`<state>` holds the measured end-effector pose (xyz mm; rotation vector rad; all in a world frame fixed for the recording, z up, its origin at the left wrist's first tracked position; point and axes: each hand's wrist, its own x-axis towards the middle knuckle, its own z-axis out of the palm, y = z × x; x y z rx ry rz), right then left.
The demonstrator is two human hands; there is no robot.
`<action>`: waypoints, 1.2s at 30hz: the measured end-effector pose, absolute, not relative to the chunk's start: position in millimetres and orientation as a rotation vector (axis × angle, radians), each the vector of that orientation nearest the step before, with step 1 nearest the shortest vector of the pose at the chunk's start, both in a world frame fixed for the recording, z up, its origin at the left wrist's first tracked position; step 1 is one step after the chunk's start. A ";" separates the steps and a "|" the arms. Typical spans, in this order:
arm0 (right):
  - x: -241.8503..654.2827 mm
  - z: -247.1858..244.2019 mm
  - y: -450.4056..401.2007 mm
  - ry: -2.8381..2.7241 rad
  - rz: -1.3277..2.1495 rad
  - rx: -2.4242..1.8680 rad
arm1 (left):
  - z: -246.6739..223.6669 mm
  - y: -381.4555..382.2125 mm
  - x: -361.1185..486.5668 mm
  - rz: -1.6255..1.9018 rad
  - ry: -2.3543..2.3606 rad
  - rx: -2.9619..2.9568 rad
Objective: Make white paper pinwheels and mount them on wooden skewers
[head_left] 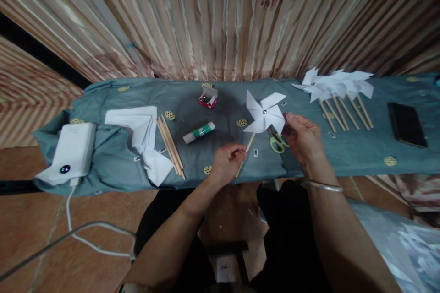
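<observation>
A white paper pinwheel (272, 113) with a round silver pin at its centre is held up over the middle of the table. My left hand (229, 162) is closed around its wooden stick, below the blades. At the pinwheel's right side, my right hand (305, 139) pinches the edge of a blade; the exact fingertip contact is partly hidden. Behind the pinwheel and close to my right hand lie scissors (277, 143) with light green handles, partly covered. To the left are a green and white glue stick (199, 132) and an open red box of small metal pins (208, 98).
Several wooden sticks (171, 146) and white paper pieces (146, 126) lie left. A white power bank (74, 151) with a cable sits at the left end. Several finished pinwheels (338, 84) and a black phone (407, 124) lie right. Curtains (220, 23) hang behind.
</observation>
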<state>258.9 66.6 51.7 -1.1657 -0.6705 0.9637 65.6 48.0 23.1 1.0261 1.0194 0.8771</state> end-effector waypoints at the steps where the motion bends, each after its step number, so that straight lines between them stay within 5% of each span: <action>1: 258.5 51.8 66.4 -0.671 0.967 -1.166 | 23.6 48.0 65.4 0.875 1.021 1.023; 36: 254.7 52.9 62.9 -0.697 1.019 -1.251 | 21.5 47.8 65.4 0.900 1.024 1.067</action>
